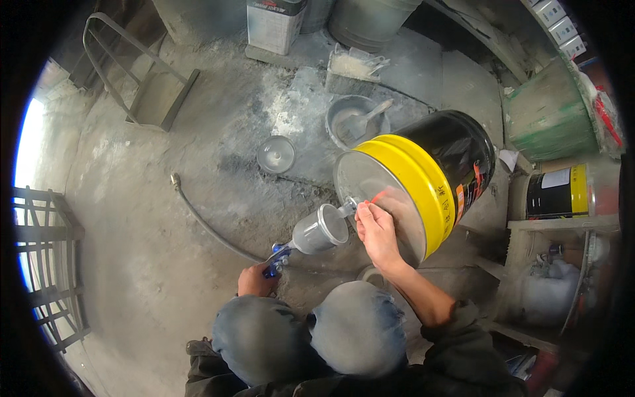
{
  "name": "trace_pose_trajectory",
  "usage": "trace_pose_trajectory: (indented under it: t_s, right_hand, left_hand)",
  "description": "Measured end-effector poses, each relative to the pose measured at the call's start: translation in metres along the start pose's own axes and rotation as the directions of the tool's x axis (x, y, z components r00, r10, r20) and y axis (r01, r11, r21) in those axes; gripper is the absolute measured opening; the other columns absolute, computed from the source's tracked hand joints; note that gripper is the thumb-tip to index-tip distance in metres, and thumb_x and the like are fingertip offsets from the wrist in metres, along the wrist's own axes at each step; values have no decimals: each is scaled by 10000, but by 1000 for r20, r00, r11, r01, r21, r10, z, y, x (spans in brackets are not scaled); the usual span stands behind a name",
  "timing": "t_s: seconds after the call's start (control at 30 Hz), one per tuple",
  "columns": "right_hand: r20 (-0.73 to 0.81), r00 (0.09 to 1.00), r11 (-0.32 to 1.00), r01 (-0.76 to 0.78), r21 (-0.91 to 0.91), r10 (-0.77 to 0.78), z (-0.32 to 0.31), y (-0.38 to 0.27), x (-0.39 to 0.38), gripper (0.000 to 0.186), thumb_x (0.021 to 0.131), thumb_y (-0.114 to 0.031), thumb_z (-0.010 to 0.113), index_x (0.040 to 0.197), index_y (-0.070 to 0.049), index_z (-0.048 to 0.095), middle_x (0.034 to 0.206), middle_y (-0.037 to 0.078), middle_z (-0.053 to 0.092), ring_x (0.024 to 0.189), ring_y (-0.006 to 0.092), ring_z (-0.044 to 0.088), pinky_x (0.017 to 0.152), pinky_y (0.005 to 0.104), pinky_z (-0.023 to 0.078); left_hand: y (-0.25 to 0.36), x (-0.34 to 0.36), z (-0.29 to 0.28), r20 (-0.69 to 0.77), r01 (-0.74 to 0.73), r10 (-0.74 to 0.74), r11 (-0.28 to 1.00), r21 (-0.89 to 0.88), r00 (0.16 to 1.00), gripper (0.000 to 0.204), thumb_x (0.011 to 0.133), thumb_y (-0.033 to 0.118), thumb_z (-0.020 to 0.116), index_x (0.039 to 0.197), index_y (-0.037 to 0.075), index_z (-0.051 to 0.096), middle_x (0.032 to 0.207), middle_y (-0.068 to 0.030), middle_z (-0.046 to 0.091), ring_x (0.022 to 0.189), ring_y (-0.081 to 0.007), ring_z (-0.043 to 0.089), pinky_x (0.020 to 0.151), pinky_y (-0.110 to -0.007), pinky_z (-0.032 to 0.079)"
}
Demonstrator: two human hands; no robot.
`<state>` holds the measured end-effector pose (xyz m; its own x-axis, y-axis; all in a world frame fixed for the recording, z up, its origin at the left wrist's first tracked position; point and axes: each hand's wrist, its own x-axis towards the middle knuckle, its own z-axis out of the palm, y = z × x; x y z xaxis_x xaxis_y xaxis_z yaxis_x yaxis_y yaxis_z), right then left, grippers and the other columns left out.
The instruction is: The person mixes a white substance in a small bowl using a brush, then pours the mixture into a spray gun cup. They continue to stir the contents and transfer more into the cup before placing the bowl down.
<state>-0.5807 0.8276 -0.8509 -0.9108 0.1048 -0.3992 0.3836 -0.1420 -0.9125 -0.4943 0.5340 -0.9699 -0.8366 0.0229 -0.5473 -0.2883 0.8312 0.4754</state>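
Note:
A large black drum [456, 142] with a yellow band lies tipped over, its silver lid end [390, 225] facing me. From the lid a short clear spout [348, 207] points down over the grey cup [320, 229] of a spray gun. My right hand [377, 233] pinches at the spout with thumb and fingertips. Low in the middle, my left hand [256, 280] is wrapped round the blue spray gun [276, 259], keeping its cup tilted with the mouth beneath the spout. Part of the left fingers is hidden behind the gun and my knee.
A grey hose [211, 228] with a metal end lies left of the gun. Beyond stand a round grey lid [276, 155], a basin [336, 132] with a scoop [362, 123], and a square can [274, 30]. At right is a shelf [562, 223]; a metal hand cart [155, 99] is far left.

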Motion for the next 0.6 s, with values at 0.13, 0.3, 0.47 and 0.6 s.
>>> trace_pose_trajectory:
  t_s: [0.13,0.3,0.47,0.6]
  right_hand:
    - [-7,998,983,65,-169,-67,1,32,3,361,1047,-274,491,794,-24,553,633,-6,458,584,89,433,541,281,354]
    - [-19,991,955,124,-269,-134,7,47,4,368,1047,-262,478,787,-11,550,623,34,471,582,138,466,561,317,385]
    - [-49,988,947,124,-296,-144,9,50,2,374,1045,-268,480,787,-5,546,623,41,474,580,146,471,562,322,389]
    - [-45,988,946,126,-300,-146,9,49,1,374,1046,-273,481,793,-7,548,613,40,463,563,144,454,548,326,377]
  left_hand:
    - [-3,-3,7,3,19,-19,999,32,1000,363,746,425,784,914,108,729,824,-164,710,811,-379,683,734,-473,532]
    - [-8,-6,14,6,72,-72,997,7,997,375,735,429,787,956,129,741,842,-160,715,825,-377,685,747,-474,536]
    - [-7,-7,16,-10,36,-36,999,34,999,367,727,424,787,955,140,745,846,-156,716,832,-376,686,749,-479,535]
    - [-3,-7,14,1,68,-68,997,39,998,358,722,419,786,943,140,744,841,-158,714,831,-376,687,747,-478,535]
